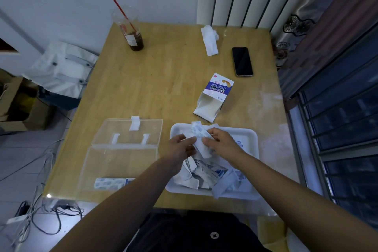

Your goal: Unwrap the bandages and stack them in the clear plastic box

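Head view: both hands are raised just above the far half of the white tray (253, 134), which sits on the wooden table (163, 80) at the near right.

1. Left hand (181, 146): fingers curled, thumb and fingertips pinching the left edge of one bandage wrapper (201, 141).
2. Right hand (222, 142): fingers curled, pinching the right edge of the same wrapper. The hands are close together, with the paper between them. Whether the wrapper is already peeled apart cannot be told.
3. Tray contents: a loose pile of wrappers and bandages (208, 172) fills the near half, under the forearms.
4. Clear plastic box (120, 161): stands just to the left of the tray and is open, its lid (131, 131) folded flat on the far side, with a white latch at the lid's far edge. A short row of blue-and-white bandages (110, 183) lies inside the box along its near wall.
5. Other items on the table: an opened bandage carton (214, 96) beyond the tray; a dark phone (242, 61), face up, farther back; a crumpled tissue (209, 40); and a plastic cup (133, 32) with a red straw at the far left.
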A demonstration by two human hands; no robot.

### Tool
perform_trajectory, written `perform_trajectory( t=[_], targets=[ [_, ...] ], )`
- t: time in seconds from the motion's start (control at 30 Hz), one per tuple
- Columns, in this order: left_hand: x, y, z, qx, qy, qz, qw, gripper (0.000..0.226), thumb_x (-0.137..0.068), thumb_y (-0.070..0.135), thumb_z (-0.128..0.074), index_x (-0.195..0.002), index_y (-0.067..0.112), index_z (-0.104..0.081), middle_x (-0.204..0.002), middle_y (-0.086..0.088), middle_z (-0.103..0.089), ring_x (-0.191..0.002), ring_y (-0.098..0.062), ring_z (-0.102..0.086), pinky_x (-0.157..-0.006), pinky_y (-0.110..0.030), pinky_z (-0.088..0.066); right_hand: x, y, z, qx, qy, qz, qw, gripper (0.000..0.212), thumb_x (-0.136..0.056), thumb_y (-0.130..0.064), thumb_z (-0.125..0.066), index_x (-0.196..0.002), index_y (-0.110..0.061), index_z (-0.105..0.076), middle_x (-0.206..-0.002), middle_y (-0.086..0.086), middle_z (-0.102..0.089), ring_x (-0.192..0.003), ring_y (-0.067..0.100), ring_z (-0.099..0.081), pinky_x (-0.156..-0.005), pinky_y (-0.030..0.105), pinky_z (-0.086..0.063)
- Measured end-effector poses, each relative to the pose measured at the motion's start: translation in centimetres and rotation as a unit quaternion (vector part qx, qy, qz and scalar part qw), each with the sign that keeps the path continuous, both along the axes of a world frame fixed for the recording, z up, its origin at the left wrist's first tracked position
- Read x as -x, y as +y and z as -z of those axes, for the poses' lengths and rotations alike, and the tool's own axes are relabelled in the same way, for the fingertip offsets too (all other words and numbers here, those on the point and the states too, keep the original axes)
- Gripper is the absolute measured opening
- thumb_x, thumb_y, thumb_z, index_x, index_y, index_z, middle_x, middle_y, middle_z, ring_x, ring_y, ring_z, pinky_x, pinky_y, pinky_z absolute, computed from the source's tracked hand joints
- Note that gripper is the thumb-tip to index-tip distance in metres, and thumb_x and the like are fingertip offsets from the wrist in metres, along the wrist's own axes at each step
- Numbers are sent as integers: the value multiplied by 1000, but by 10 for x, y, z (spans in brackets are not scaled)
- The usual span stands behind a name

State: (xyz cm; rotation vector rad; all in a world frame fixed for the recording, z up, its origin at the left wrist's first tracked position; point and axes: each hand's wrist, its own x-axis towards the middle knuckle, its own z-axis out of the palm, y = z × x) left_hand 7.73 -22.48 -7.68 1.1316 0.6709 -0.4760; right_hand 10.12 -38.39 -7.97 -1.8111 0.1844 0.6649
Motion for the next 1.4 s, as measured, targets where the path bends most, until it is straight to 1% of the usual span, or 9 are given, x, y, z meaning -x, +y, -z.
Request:
perform_trajectory(
  t=[0.23, 0.4, 0.53, 0.87, 0.97, 1.03, 1.2, 1.3, 1.4],
  targets=[
    [2, 1, 3, -58, 7, 22, 998, 10, -88, 0, -62, -96, -2, -67, -87, -17, -66, -63, -21, -60, -54, -24, -52, -2, 2, 1, 3, 30, 23, 999, 17, -95, -17, -56, -102, -4, -64, -98, 19, -66, -80, 18, -57, -70, 31, -45],
    [2, 2, 3, -74, 16, 10, 997, 13, -88, -1, -61, -99, -1, -68, -80, -12, -68, -54, -14, -63, -50, -23, -51, -4, 3, 1, -38, 47, 37, 997, 13, -95, -14, -57, -99, -10, -69, -107, 19, -69, -90, 25, -65, -81, 41, -52],
    [2, 2, 2, -65, 14, 26, 997, 11, -89, -3, -59, -85, 3, -67, -71, -9, -65, -46, -10, -59, -49, -22, -50, -8, 5, 3, -29, 50, 5, 998, 12, -93, -16, -60, -97, -13, -71, -105, 17, -71, -100, 32, -66, -88, 47, -53],
    [-5, 12, 12, -122, 35, 28, 992, 13, -92, 6, -57, -82, 8, -64, -85, -12, -63, -66, -18, -56, -59, -25, -47, -18, 5, 1, -59, 53, 77, 994, 14, -96, -13, -51, -93, -17, -64, -97, 5, -66, -93, 23, -63, -80, 37, -51],
    [-9, 10, 8, -88, 55, -9, 995, 13, -94, 3, -48, -91, 6, -60, -91, -17, -63, -73, -25, -60, -61, -30, -50, -17, 6, 1, -75, 74, 52, 993, 12, -99, -13, -50, -101, -16, -61, -108, 9, -65, -100, 24, -63, -81, 34, -50],
    [-11, 7, 0, -35, 73, -32, 996, 18, -94, 1, -38, -92, 5, -56, -77, -15, -58, -61, -23, -56, -53, -28, -49, -18, 6, 1, -79, 79, 58, 992, 11, -99, -14, -50, -102, -16, -60, -114, 11, -64, -106, 26, -62, -83, 35, -50],
    [-14, 9, 1, 12, 110, -37, 993, 17, -92, 15, -30, -88, 11, -47, -60, -2, -31, -38, -11, -19, -40, -17, -18, -19, 5, -2, -110, 111, 75, 985, 25, -100, -12, -46, -124, -11, -54, -121, 11, -62, -110, 28, -61, -84, 37, -53],
    [-14, 11, 0, 64, 115, -26, 991, 31, -92, 43, -40, -85, 13, -47, -59, 1, -27, -38, -10, -16, -42, -16, -14, -19, 5, -3, -134, 136, 88, 978, 17, -100, -10, -47, -112, -12, -58, -117, 11, -63, -107, 29, -62, -84, 40, -53],
    [-14, 12, -2, 98, 104, -10, 990, 26, -90, 39, -44, -80, 15, -41, -61, 2, -26, -39, -10, -16, -41, -18, -14, -20, 5, -1, -142, 149, 105, 973, 11, -97, -9, -49, -100, -13, -59, -109, 10, -65, -100, 28, -63, -81, 39, -53]
  ],
)
